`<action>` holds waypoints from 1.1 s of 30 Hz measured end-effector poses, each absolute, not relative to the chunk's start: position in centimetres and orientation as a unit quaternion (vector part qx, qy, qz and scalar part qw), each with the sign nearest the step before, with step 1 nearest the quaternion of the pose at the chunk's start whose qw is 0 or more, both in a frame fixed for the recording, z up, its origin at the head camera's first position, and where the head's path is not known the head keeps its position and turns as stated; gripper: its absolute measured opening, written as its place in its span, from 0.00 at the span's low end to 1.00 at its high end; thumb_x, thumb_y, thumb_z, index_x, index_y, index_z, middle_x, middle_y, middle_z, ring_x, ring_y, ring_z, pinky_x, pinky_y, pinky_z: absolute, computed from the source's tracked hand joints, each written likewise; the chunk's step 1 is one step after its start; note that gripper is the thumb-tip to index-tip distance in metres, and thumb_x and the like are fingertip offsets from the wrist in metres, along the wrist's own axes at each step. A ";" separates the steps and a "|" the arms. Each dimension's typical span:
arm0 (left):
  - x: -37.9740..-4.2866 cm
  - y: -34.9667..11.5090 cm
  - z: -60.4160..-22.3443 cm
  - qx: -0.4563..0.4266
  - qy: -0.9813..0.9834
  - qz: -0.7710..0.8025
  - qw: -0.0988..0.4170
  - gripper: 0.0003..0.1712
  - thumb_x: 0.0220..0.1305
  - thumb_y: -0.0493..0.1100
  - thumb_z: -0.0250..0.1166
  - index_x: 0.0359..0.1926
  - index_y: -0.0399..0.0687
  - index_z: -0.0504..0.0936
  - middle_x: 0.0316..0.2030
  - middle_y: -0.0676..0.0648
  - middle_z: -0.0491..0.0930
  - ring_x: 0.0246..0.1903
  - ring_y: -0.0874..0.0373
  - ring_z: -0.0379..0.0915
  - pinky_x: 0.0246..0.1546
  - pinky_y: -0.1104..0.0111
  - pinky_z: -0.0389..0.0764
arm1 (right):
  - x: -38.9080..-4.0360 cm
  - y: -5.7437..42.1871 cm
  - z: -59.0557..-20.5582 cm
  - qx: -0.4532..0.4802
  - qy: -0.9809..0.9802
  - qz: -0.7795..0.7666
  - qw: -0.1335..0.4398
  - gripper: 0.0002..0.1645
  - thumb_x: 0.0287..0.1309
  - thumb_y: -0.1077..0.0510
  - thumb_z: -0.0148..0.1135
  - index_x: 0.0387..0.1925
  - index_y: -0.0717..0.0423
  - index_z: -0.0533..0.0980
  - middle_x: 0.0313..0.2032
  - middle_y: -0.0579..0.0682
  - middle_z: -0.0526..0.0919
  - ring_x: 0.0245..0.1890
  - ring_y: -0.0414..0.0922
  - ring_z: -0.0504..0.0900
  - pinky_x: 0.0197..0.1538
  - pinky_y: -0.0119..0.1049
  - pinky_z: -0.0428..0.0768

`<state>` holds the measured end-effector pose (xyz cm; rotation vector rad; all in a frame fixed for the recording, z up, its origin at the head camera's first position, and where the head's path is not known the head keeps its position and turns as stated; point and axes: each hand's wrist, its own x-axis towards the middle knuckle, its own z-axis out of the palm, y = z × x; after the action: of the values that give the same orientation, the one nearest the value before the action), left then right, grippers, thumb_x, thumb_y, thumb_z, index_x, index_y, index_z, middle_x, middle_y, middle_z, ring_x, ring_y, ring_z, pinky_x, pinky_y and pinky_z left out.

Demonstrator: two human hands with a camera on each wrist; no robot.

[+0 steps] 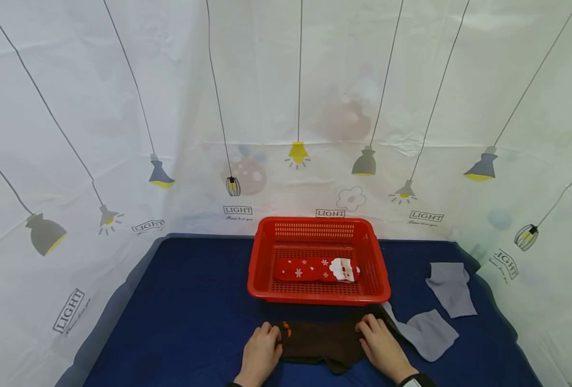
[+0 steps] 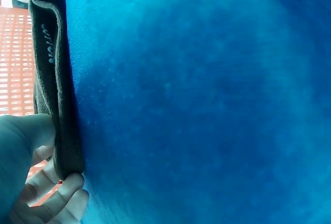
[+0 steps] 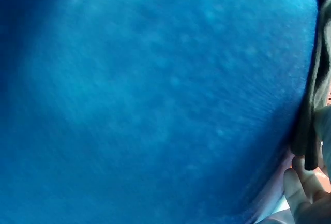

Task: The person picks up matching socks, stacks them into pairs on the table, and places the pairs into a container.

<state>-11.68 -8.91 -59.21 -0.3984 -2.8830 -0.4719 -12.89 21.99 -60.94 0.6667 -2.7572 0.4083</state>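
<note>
A dark brown sock point(image 1: 322, 344) with a small orange mark lies crosswise in front of the red basket. In the head view my left hand point(image 1: 261, 350) pinches its left end, while my right hand point(image 1: 384, 348) grips the right end. Two fabric layers of the sock point(image 2: 61, 89) show edge-on in the left wrist view, with pale lettering on one, and the left thumb and fingers point(image 2: 67, 190) close around the end. From the right wrist, the sock's other end point(image 3: 312, 131) sits between the right thumb and fingers point(image 3: 295, 185).
A red plastic basket point(image 1: 320, 299) stands at the back middle, holding a red Santa sock point(image 1: 305, 270). To the right lie a grey sock point(image 1: 451, 290) and another grey sock point(image 1: 431, 334), the latter near my right hand. Dark blue cloth point(image 1: 184, 301) covers the table; a printed curtain point(image 1: 276, 102) hangs behind.
</note>
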 end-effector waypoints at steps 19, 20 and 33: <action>-11.3 -9.1 -58.7 -0.109 -0.984 -0.128 0.057 0.16 0.42 0.50 0.73 0.32 0.52 0.79 0.30 0.50 0.71 0.25 0.56 0.69 0.23 0.65 0.71 | -11.6 21.1 -60.1 0.161 -0.974 0.110 0.117 0.25 0.38 0.58 0.73 0.43 0.54 0.75 0.38 0.49 0.72 0.31 0.44 0.71 0.33 0.38 0.73; -11.3 -9.1 -58.8 -0.109 -0.984 -0.128 0.059 0.16 0.42 0.50 0.73 0.32 0.52 0.79 0.29 0.51 0.71 0.25 0.56 0.69 0.22 0.65 0.70 | -11.6 21.1 -60.2 0.161 -0.973 0.109 0.121 0.25 0.38 0.58 0.73 0.42 0.54 0.75 0.38 0.49 0.72 0.30 0.44 0.71 0.32 0.37 0.73; -11.1 -8.9 -59.3 -0.103 -0.982 -0.134 0.086 0.17 0.39 0.47 0.74 0.32 0.50 0.79 0.28 0.50 0.71 0.25 0.55 0.68 0.23 0.64 0.71 | -11.4 20.6 -60.7 0.150 -0.973 0.104 0.141 0.26 0.37 0.59 0.73 0.42 0.55 0.74 0.32 0.50 0.72 0.29 0.44 0.72 0.30 0.37 0.73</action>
<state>-11.15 -8.93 -59.26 -0.3080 -2.9272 -0.3983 -11.40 20.63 -60.73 0.4343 -2.8102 0.3000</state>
